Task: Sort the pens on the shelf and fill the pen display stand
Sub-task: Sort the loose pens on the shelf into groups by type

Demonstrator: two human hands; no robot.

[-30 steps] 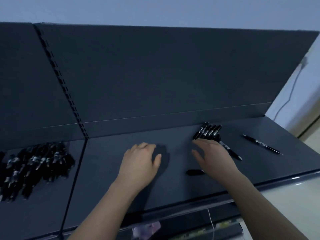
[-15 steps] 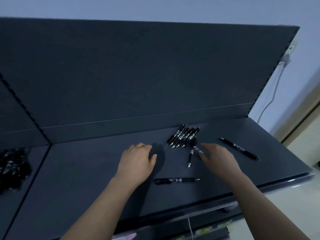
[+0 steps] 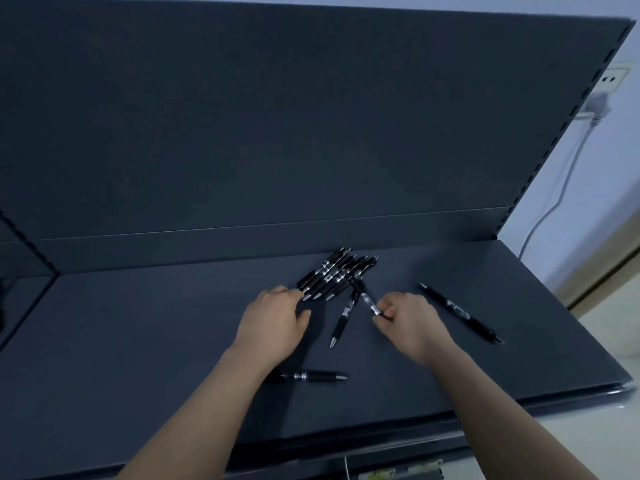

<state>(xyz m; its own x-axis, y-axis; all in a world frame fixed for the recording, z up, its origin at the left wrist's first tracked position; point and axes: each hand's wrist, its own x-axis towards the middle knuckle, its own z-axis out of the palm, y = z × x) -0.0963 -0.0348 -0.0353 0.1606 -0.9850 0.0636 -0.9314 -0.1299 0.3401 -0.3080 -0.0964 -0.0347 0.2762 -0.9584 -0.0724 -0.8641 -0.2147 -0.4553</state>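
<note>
- Toward the back edge of the shelf [image 3: 138, 341], a little right of its middle: row of pens [image 3: 327, 277], black with silver bands, packed side by side, tips angled to the front-left.
- Left grip [image 3: 273, 320] palm down on the shelf just in front of that row, fingers loosely bent, thumb out to the side, clamped on nothing; fingertips right at the row's near ends, contact hard to tell.
- Right grip [image 3: 412, 323] closed in a pinch on the slanted pen [image 3: 363, 294], thumb and fingertips clamped on its near end; far end lying against the right side of the row.
- Between the two grips: loose pen [image 3: 341, 320], flat on the shelf, tip toward the front edge, top end meeting the slanted pen.
- Nearer the front edge, just beside the left forearm: front pen [image 3: 311, 376], roughly parallel to that edge, tip to the right.
- Toward the right edge, apart from the others: long pen [image 3: 460, 311], lying diagonally from back-left to front-right, near the right grip but not touching it.
- Behind everything: dark back panel [image 3: 277, 116], upright.
- Past the shelf's right edge: wall socket [image 3: 614, 79], with a pale cable [image 3: 561, 188] hanging down.
</note>
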